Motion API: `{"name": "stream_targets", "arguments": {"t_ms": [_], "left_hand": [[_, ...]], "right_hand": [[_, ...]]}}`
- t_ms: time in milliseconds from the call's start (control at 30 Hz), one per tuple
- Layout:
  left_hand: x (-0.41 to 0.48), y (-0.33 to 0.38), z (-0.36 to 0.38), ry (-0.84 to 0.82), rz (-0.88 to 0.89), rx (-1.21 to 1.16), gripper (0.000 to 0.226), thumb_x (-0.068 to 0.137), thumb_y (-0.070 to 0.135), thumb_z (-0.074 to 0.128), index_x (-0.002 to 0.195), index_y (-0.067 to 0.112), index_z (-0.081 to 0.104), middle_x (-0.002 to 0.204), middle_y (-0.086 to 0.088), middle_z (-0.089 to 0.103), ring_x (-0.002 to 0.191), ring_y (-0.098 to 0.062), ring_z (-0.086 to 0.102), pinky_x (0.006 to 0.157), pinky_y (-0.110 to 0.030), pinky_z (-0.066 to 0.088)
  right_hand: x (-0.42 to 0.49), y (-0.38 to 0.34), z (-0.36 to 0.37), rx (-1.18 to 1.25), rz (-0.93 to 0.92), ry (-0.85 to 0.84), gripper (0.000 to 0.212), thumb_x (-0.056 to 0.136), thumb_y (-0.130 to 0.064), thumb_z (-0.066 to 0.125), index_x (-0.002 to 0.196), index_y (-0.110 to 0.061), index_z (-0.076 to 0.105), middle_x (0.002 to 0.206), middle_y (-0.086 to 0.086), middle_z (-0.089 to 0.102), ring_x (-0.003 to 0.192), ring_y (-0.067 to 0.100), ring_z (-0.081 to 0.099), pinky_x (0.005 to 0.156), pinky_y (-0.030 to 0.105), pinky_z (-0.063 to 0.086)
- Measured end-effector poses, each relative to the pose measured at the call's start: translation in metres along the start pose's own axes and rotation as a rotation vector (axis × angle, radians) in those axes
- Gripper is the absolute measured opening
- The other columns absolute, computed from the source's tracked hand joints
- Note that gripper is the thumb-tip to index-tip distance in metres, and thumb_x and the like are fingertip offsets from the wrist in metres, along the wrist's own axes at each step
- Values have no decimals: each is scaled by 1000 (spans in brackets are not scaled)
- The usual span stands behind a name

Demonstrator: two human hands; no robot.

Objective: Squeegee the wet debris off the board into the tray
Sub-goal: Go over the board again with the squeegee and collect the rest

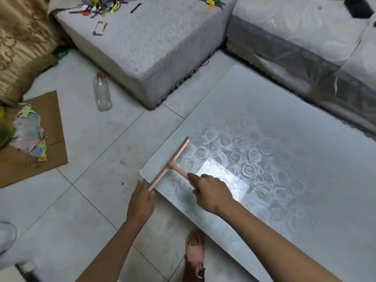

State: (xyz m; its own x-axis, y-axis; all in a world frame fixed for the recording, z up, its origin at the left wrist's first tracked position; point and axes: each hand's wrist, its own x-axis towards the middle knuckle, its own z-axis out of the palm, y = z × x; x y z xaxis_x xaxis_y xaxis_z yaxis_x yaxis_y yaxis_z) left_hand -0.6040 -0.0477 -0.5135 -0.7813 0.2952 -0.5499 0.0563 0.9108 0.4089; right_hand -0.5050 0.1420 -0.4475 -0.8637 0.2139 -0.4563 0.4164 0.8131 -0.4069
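**Hazards.** No tray is seen anywhere in the frame. The squeegee [173,162] lies at the lower left corner of the board [284,129], with its blade running along the board's left edge. Only the tiled floor [91,180] lies beyond that edge, left of centre. If the stroke is carried over the edge here, wet debris is likely to be dropped on the tiles rather than collected. Dark specks are already seen on the floor just beside the corner. The lower end of the blade projects past the board's near edge. Uneven pressure is therefore to be expected, and a streak may be left on the patterned surface. A sandalled foot [195,247] at the lower centre stands close to the near edge and may be dripped on.

**Hand pose.** The left hand [142,198], at lower centre, is reached forward, back uppermost, with its fingertips at the blade's lower end. Whether that end is pinched or merely touched cannot be told. The right hand [211,192], just right of it, is closed round the squeegee's handle, with the forearm extended from the lower right.
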Motion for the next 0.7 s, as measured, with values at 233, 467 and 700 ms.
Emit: {"name": "stream_targets", "arguments": {"t_ms": [233,467,700], "left_hand": [[62,-23,-2,-3,-50,46,54,96,0,33,149,0,20,159,-14,13,143,-30,22,110,-36,27],[92,-41,3,-45,24,47,60,93,-1,34,150,2,16,160,-10,7,147,-24,11,114,-32,20],[100,-34,6,-97,26,17,65,89,-3,39,150,4,19,158,-6,18,141,-24,26,106,-32,30]], "right_hand": [[91,-29,19,60,67,-87,31,92,-15,44,123,-14,45,108,14,54,95,31,56,68,30,38],[18,39,43,-57,136,-115,57,98,-31,37,146,-50,13,97,6,51,90,32,58,67,33,40],[-67,60,18,-60,292,-143,53,97,-42,34,141,-60,11,84,-7,48,81,20,57,70,29,45]]}}
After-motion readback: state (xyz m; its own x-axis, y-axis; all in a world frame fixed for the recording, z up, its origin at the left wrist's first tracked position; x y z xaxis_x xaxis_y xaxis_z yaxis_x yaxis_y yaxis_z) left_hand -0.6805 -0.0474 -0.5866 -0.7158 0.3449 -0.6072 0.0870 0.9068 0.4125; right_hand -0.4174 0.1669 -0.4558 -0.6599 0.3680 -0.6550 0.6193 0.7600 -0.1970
